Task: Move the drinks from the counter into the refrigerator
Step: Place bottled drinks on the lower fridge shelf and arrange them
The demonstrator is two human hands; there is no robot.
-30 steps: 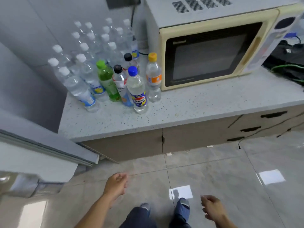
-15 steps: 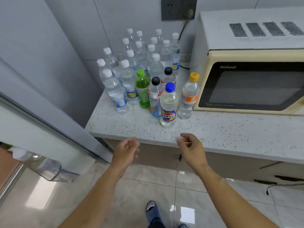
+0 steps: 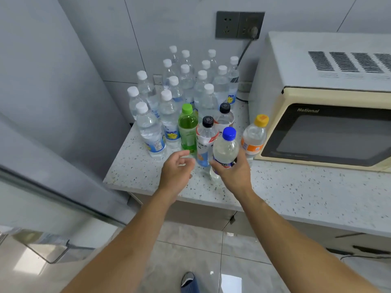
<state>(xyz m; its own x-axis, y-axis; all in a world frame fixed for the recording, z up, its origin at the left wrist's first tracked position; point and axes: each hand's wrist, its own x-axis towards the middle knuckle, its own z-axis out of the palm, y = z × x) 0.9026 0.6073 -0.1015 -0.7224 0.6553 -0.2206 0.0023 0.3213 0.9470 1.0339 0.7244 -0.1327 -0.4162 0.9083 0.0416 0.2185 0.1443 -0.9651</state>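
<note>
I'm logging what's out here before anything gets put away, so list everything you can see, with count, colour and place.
white-capped bottles: about sixteen, clear, back left of the counter
green bottle: one, green cap, front of the group
black-capped bottles: two, clear, behind the blue-capped bottle
blue-capped bottle: one, clear, front, gripped
orange-capped bottle: one, clear, beside the microwave
microwave: one, cream, right on the counter
counter: one, speckled white
wall socket: one, grey, plug in it
left hand: open, near the green bottle
right hand: grips the blue-capped bottle
</note>
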